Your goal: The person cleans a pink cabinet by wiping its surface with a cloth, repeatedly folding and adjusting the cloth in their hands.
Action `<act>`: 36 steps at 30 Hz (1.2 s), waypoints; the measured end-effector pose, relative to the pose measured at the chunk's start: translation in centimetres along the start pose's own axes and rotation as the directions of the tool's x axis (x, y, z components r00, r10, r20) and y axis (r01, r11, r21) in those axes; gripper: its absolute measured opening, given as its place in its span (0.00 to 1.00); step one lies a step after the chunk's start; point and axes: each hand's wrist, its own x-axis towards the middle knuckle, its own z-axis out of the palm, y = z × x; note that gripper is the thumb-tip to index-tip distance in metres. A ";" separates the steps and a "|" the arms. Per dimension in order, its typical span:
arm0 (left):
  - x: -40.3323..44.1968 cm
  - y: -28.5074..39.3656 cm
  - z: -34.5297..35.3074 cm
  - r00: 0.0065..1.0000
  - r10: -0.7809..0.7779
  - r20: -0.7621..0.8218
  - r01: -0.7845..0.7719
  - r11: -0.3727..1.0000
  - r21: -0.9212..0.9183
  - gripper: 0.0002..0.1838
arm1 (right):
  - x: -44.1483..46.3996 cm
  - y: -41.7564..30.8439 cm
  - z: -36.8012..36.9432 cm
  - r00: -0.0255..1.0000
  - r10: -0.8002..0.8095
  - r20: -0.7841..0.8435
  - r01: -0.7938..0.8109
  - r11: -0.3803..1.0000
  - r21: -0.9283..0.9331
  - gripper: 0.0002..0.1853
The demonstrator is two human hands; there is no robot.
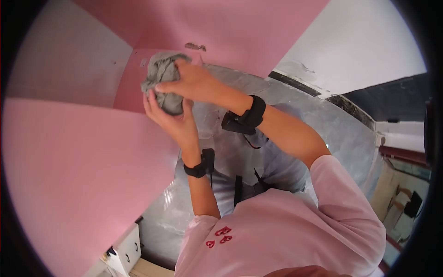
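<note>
One crumpled grey cloth bundle (163, 74), clamped by the left hand (174, 123) and right hand (194, 83), could fall if grip slackens.

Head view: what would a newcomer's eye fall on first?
Probably the crumpled grey cloth, held between the left hand and right hand, above and left of centre. Next, the broad pink wall at left, and the red hearts on the shirt below.

Grey marble-patterned floor (350, 131) spans the frame's centre; white drawer cabinet (131, 249), lower left, apparently stands on it.
</note>
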 end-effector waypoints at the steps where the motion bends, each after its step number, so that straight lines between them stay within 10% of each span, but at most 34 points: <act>1: 0.1 -0.2 0.5 1.000 0.010 0.011 -0.010 1.000 -0.011 0.38 | -0.1 0.2 -1.0 1.000 0.005 -0.018 -0.005 1.000 0.001 0.31; 4: 0.7 -1.3 0.7 0.962 -0.268 0.059 0.274 0.931 -0.241 0.35 | -0.4 -0.2 -2.7 0.930 0.202 0.307 -0.251 0.960 0.126 0.33; 6: 0.9 -2.2 -0.2 0.881 -0.442 0.171 0.474 0.827 -0.303 0.34 | -1.2 -0.6 -3.6 0.945 0.067 0.319 0.079 0.901 -0.426 0.32; 9: -0.6 -5.9 -1.1 0.953 -0.262 0.149 0.283 0.949 -0.137 0.31 | -1.9 3.6 -2.9 0.932 -0.283 0.225 0.355 0.836 -0.419 0.34; 13: -0.9 -4.7 -3.6 0.898 -0.314 0.308 0.394 0.886 -0.244 0.30 | -2.0 3.9 -1.4 0.767 -0.589 0.252 0.640 0.678 -0.361 0.45; 19: 0.8 -0.8 -6.3 0.893 -0.311 0.326 0.402 0.876 -0.266 0.31 | -1.9 1.8 -0.2 0.826 -0.396 0.402 0.451 0.891 -0.048 0.46; 24: 0.6 3.2 -8.1 0.994 -0.092 0.055 0.091 0.996 0.013 0.32 | -2.1 0.6 -0.6 0.908 -0.300 0.292 0.308 0.951 0.019 0.35; 36: -0.5 4.4 -11.1 0.967 0.130 -0.219 -0.028 0.908 0.417 0.32 | -2.6 -5.8 4.4 0.944 -0.259 0.204 0.136 0.870 0.473 0.20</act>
